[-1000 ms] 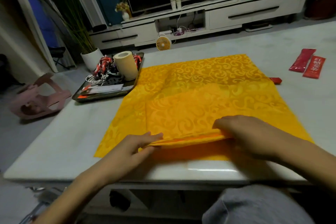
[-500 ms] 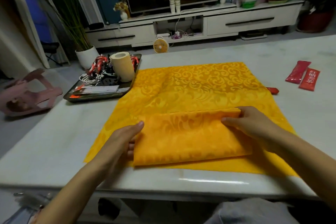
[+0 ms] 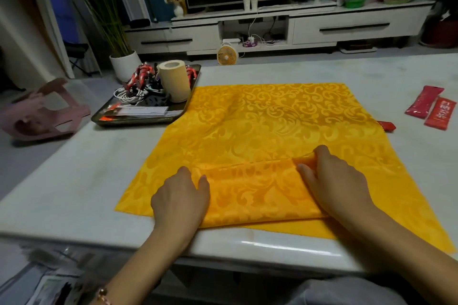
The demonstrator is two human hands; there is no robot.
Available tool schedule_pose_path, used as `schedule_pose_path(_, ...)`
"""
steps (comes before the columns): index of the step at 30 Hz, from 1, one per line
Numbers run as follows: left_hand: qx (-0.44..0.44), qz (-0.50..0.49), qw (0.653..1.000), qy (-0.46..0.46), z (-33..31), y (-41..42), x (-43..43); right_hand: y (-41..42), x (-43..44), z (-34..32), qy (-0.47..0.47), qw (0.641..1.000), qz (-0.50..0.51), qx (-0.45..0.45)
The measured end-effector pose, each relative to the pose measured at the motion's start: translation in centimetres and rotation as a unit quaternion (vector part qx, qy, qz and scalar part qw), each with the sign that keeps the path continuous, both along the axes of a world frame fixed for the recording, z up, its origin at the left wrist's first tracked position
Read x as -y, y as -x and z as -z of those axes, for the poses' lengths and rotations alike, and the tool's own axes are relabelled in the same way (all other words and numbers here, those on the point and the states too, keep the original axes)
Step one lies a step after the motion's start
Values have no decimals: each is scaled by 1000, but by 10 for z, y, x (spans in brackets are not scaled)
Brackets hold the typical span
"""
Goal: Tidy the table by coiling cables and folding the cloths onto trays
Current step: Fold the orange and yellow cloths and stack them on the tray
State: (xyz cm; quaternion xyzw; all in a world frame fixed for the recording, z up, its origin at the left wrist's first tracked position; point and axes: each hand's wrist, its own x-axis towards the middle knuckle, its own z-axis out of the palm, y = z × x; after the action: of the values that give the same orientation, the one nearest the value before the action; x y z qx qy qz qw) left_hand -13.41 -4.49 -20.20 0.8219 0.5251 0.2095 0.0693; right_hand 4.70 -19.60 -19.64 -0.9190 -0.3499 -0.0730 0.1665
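Our right hand [image 3: 334,181] pinches flap [image 3: 252,195] edge; left hand [image 3: 181,195] flat on flap's left end. Flap lies crosswise; tray [image 3: 133,122] off cloth's [image 3: 272,119] far-left corner, nearer left hand.

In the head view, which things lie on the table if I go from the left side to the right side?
dark tray holding cables and a paper roll → yellow cloth → small red packet at the cloth's right edge → two red sachets
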Motion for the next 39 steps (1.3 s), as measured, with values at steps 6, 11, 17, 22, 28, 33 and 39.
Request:
schedule_pose_path(6,-12,-6,999,43,-5,-12,-3,2,-7,-3,80,994,7,71)
schedule_pose_path(11,227,67,953,188,-16,-17,-25,-2,-14,-10,38,987,-146,56)
schedule_pose_path(17,248,76,941,217,-7,-14,-31,-6,-26,-8,51,980,-190,20)
schedule_pose_path(22,184,58,959,209,-6,-25,-35,-11,-33,-8,66,987,-138,38)
schedule_pose_path(28,243,137,949,150,-23,-28,-30,-12,-38,-15,48,979,-198,10)
schedule_pose_path(33,357,352,808,310,-92,-23,-14,-15,-34,-68,-94,913,-291,-272)
schedule_pose_path(39,285,412,764,406,-148,-44,-20,-26,-6,-105,-112,805,-365,-454)
